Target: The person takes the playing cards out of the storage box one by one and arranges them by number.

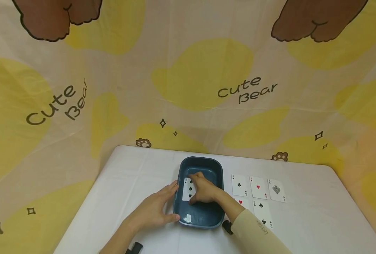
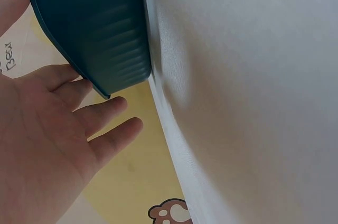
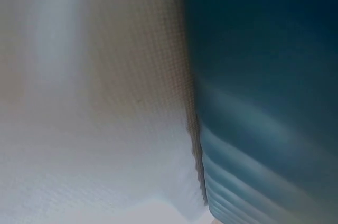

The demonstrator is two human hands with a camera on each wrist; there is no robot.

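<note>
A dark blue rectangular tray [image 1: 200, 218] stands on the white table. Over it, my right hand [image 1: 205, 189] holds a three of spades card [image 1: 186, 190] between thumb and fingers at its short edges. Part of the card's right side is hidden behind this hand. My left hand [image 1: 154, 208] lies along the tray's left side, fingers extended, fingertips and thumb at the rim. The left wrist view shows the spread fingers [image 2: 108, 113] beside the tray's outer wall [image 2: 100, 28]. Only the tray's ribbed side [image 3: 264, 145] and tablecloth show in the right wrist view; the hand is hidden there.
Right of the tray lie an ace of clubs [image 1: 239, 190], an ace of hearts [image 1: 258, 193] and an ace of spades [image 1: 277, 196]. Nearer are a two of hearts [image 1: 240, 202], partly covered by the right arm, and a two of clubs [image 1: 262, 211]. A patterned curtain [image 1: 188, 81] hangs behind the table.
</note>
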